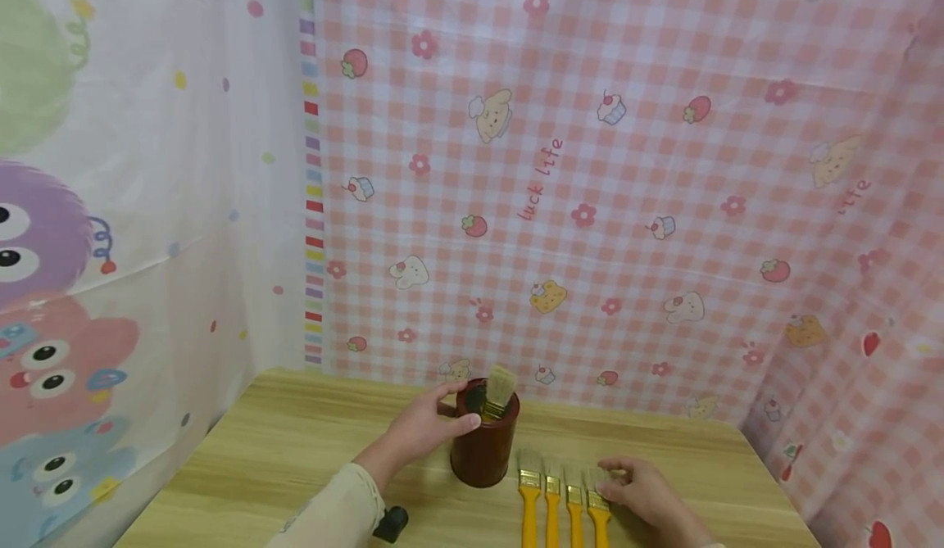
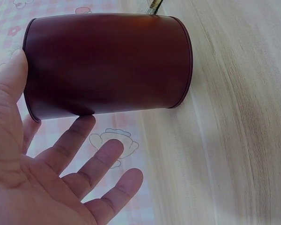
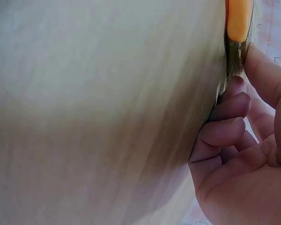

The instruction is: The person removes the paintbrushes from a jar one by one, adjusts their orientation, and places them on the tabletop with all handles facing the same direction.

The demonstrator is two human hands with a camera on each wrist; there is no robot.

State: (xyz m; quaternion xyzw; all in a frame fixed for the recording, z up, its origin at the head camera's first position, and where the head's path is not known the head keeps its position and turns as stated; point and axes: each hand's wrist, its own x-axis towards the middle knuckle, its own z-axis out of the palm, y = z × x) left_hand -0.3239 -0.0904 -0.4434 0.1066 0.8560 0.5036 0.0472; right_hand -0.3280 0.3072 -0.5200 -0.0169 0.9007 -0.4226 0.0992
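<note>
A dark red cylindrical holder [image 1: 483, 450] stands upright on the table, with a paintbrush [image 1: 501, 388] leaning in it, bristles up. My left hand [image 1: 428, 429] grips the holder by its upper rim, thumb on the near side. In the left wrist view the other fingers [image 2: 103, 159] spread along the holder [image 2: 107, 65]. Several yellow-handled paintbrushes lie in a row to the right of it. At the rightmost paintbrush [image 1: 600, 519], my right hand [image 1: 642, 486] pinches near the metal band and bristles. The right wrist view shows its orange-yellow handle [image 3: 240, 21] above my curled fingers [image 3: 225, 131].
A small black object [image 1: 391, 523] lies on the wooden table [image 1: 317, 417] beside my left sleeve. Behind the table hangs a pink checked cloth [image 1: 516, 269]. A white cloth with cartoon figures [image 1: 170, 286] hangs at the left.
</note>
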